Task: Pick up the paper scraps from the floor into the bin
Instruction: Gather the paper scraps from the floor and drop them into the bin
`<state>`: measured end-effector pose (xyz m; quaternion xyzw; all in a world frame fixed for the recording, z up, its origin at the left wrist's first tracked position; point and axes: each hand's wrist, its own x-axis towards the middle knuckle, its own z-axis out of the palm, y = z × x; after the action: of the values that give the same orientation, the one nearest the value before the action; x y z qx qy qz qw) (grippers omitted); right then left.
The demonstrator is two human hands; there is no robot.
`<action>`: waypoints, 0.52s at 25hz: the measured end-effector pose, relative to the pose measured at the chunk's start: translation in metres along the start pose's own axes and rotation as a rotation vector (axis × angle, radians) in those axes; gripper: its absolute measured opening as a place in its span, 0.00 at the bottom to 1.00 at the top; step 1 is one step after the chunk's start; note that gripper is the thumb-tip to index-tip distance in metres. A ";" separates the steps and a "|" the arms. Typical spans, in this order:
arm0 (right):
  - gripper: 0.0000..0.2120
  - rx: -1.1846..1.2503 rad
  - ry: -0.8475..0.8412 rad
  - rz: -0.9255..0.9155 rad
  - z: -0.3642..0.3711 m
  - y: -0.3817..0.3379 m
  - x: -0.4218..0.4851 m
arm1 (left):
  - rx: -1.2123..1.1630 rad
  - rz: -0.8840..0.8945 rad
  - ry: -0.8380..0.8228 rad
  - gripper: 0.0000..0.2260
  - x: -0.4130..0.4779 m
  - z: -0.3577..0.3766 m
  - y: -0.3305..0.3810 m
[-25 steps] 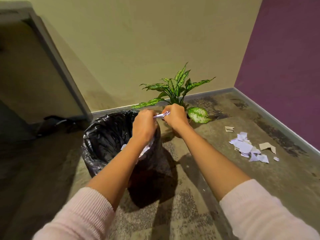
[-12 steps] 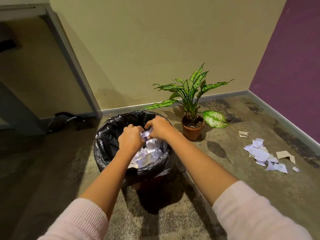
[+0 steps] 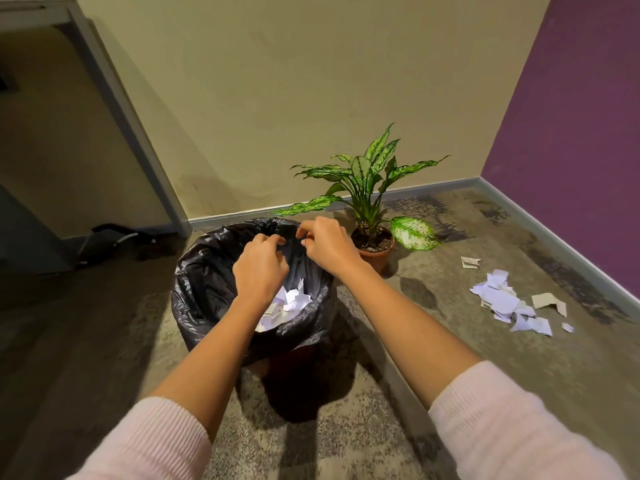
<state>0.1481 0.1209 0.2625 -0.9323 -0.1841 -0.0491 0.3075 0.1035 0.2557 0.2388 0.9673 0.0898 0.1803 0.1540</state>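
The bin [image 3: 207, 292] (black-lined) holds white paper scraps [image 3: 294, 300].

Bin [image 3: 204, 282] left of plant [image 3: 363, 178], floor scraps [image 3: 502, 301] far right (binned scraps [image 3: 294, 299] inside)

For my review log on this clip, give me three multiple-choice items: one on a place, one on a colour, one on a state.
1. Relative to the bin, the potted plant stands:
A. to its left
B. to its right, by the back wall
C. inside it

2. The bin's liner is:
A. white
B. blue
C. black

3. The bin is:
A. upright and open, with paper scraps inside
B. tipped over
C. lidded

Answers:
1. B, the plant sits right of the bin, close to the wall.
2. C, glossy black plastic folds over the bin's edge.
3. A, white scraps show in its open mouth.
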 end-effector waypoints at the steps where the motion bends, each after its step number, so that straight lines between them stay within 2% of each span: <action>1: 0.08 -0.011 0.028 0.009 -0.004 0.007 -0.005 | -0.023 0.036 0.013 0.13 -0.001 0.001 0.011; 7: 0.10 -0.088 0.092 0.133 -0.031 0.082 -0.050 | -0.129 0.385 -0.023 0.09 -0.027 0.031 0.087; 10: 0.08 -0.080 0.082 0.263 -0.040 0.127 -0.078 | -0.176 0.457 -0.089 0.09 -0.052 0.060 0.116; 13: 0.08 -0.088 0.041 0.402 -0.040 0.174 -0.111 | -0.176 0.457 -0.201 0.08 -0.081 0.098 0.125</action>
<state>0.1112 -0.0668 0.1759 -0.9617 0.0141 -0.0135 0.2735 0.0805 0.0940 0.1675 0.9585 -0.1626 0.1206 0.2009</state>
